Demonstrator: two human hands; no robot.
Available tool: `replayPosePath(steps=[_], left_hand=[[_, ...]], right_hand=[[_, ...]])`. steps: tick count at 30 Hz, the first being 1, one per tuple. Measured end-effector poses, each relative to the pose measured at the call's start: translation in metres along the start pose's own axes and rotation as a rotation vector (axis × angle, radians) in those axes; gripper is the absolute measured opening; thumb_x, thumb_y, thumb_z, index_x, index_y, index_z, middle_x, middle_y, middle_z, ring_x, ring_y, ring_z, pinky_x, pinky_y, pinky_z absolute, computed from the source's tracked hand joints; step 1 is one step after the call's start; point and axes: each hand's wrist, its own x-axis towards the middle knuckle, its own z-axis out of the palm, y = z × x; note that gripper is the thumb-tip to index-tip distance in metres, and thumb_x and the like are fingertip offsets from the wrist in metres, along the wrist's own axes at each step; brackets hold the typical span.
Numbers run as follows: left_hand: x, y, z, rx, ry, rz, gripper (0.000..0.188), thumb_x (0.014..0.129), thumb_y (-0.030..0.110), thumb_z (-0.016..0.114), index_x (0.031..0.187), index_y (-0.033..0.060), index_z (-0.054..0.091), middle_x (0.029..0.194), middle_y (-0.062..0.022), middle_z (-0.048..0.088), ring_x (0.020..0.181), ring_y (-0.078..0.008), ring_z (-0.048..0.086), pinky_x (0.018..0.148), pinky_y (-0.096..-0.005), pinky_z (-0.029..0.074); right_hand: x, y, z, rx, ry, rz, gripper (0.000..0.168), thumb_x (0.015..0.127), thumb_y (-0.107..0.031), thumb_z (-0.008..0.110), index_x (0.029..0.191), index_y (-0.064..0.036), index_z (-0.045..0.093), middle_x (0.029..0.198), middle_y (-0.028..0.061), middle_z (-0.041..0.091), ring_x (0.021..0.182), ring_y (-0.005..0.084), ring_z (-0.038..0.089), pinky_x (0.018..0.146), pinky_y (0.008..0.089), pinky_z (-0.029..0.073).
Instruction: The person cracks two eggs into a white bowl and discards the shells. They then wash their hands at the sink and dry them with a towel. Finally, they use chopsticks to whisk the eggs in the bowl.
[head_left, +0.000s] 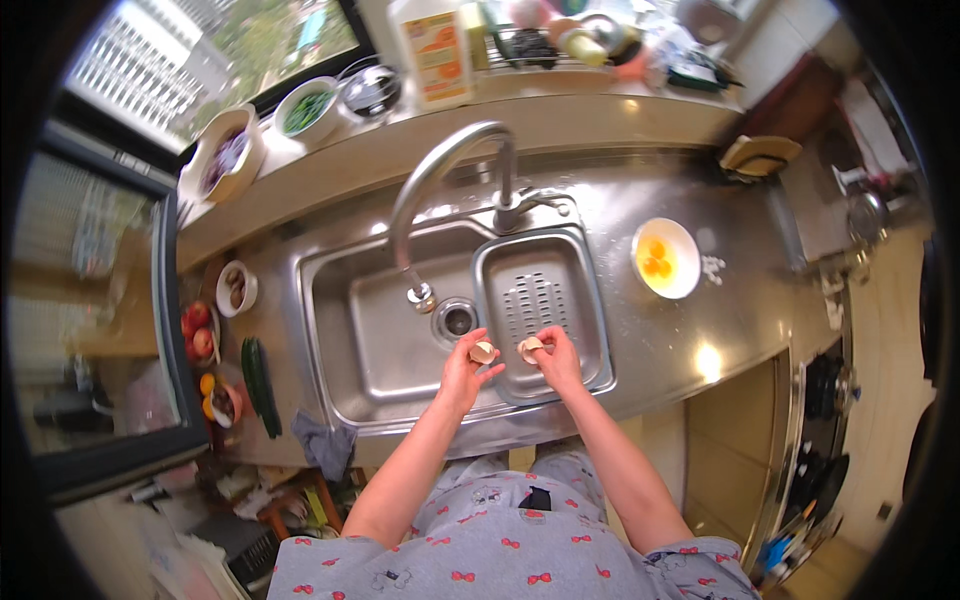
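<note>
Over the sink's inner divide, my left hand holds one eggshell half. A second eggshell half is pinched in my right hand, above the perforated steel drain basket. The two halves are apart. Left of the basket, the steel sink basin shows its drain, with the curved faucet arching over it. On the counter to the right stands a white bowl with several egg yolks in it.
On the left counter lie cucumbers, a grey cloth, red fruit and a small white bowl of brown items. Bowls of chopped greens and purple food stand on the sill by a large bottle. An open window borders the left.
</note>
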Motion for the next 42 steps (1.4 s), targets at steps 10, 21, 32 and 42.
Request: replayPosePath(steps=[10, 21, 32, 42], left_hand=[[-0.001, -0.063, 0.116, -0.026, -0.305, -0.293, 0.035, 0.099, 0.023, 0.038, 0.123, 0.0032, 0.053, 0.117, -0.0142, 0.060, 0.106, -0.0275, 0.059, 0.094, -0.0402, 0.049], [-0.145, -0.318, 0.212, 0.643, -0.605, -0.590, 0.040, 0.101, 0.032, 0.044, 0.132, 0.0063, 0.051, 0.118, -0.0071, 0.059, 0.108, -0.0195, 0.058, 0.094, -0.0355, 0.048], [-0.374, -0.708, 0.130, 1.125, -0.770, -1.261, 0.046, 0.104, 0.032, 0.028, 0.133, 0.0026, 0.049, 0.126, -0.0099, 0.058, 0.113, -0.0238, 0.056, 0.101, -0.0382, 0.043], [-0.456, -0.863, 0.085, 1.224, -0.765, -1.483, 0.044, 0.104, 0.024, 0.030, 0.136, -0.0028, 0.043, 0.135, -0.0191, 0.053, 0.125, -0.0304, 0.052, 0.104, -0.0397, 0.045]], right_hand=[[-0.102, -0.068, -0.064, -0.109, 0.489, -0.301, 0.019, 0.077, -0.008, 0.066, 0.092, -0.007, 0.055, 0.099, 0.0077, 0.060, 0.093, 0.0283, 0.060, 0.078, 0.0424, 0.049], [-0.331, 0.100, -0.197, 0.180, 1.067, -0.008, 0.033, 0.077, -0.002, 0.062, 0.110, -0.007, 0.061, 0.112, 0.0129, 0.063, 0.105, 0.0328, 0.059, 0.089, 0.0387, 0.049], [-0.714, 0.387, -0.215, 1.123, 1.627, 0.134, 0.029, 0.087, 0.001, 0.053, 0.116, 0.001, 0.061, 0.103, 0.0082, 0.066, 0.094, 0.0153, 0.063, 0.080, 0.0272, 0.053], [-0.848, 0.711, -0.158, 1.048, 1.842, 0.719, 0.045, 0.081, -0.019, 0.067, 0.121, 0.003, 0.059, 0.109, 0.0173, 0.066, 0.100, 0.0265, 0.064, 0.088, 0.0338, 0.050]])
